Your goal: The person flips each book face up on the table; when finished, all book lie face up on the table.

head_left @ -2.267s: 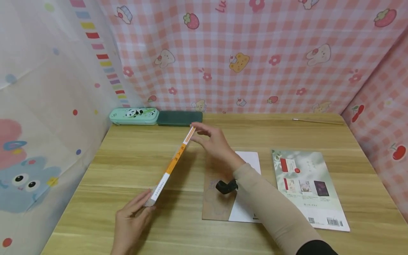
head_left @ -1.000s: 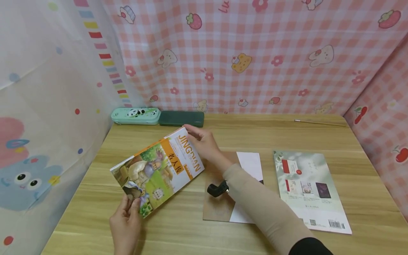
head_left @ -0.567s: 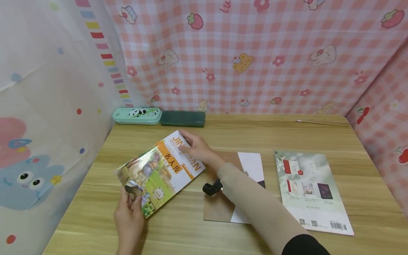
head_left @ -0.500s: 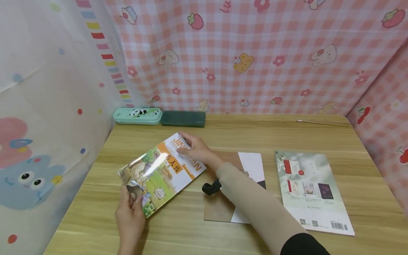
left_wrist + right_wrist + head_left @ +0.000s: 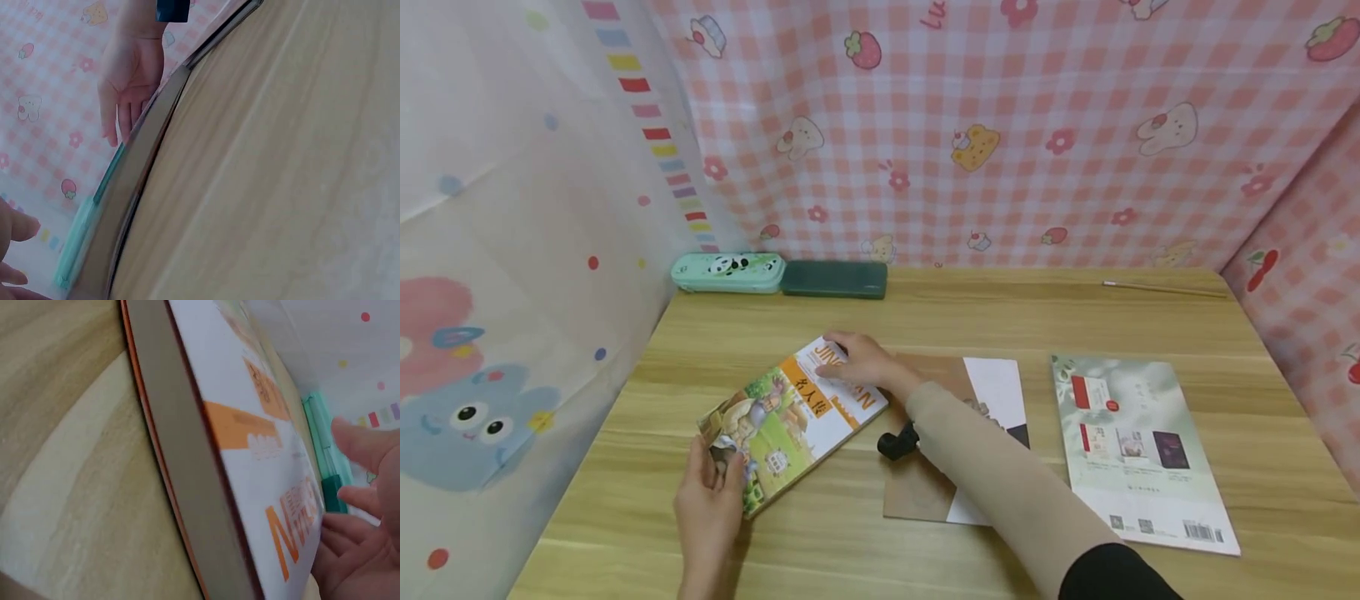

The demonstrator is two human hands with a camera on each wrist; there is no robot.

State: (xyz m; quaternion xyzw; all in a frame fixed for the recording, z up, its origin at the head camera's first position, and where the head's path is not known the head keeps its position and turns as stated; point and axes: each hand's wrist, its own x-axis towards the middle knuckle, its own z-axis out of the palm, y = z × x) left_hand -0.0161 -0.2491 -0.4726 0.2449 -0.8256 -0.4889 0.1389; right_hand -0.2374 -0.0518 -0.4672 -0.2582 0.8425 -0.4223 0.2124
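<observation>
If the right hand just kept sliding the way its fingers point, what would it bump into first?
The right hand lies on the picture book, fingers pointing left and slightly away. Past the book's edge only bare table shows, then the dotted curtain. The pencil cases seem off that line, though depth is unclear.

Left hand (image 5: 709, 508) curls its grip low and near, while the right hand (image 5: 867, 364) lies flat, forearm stretched forward.

You are looking at an orange, green and white picture book (image 5: 790, 421) lying on the pale wood-grain surface (image 5: 1000, 321), a mint panda-print case (image 5: 727, 272) beside a dark green one (image 5: 833, 280), against pink gingham cloth (image 5: 1037, 125).
</observation>
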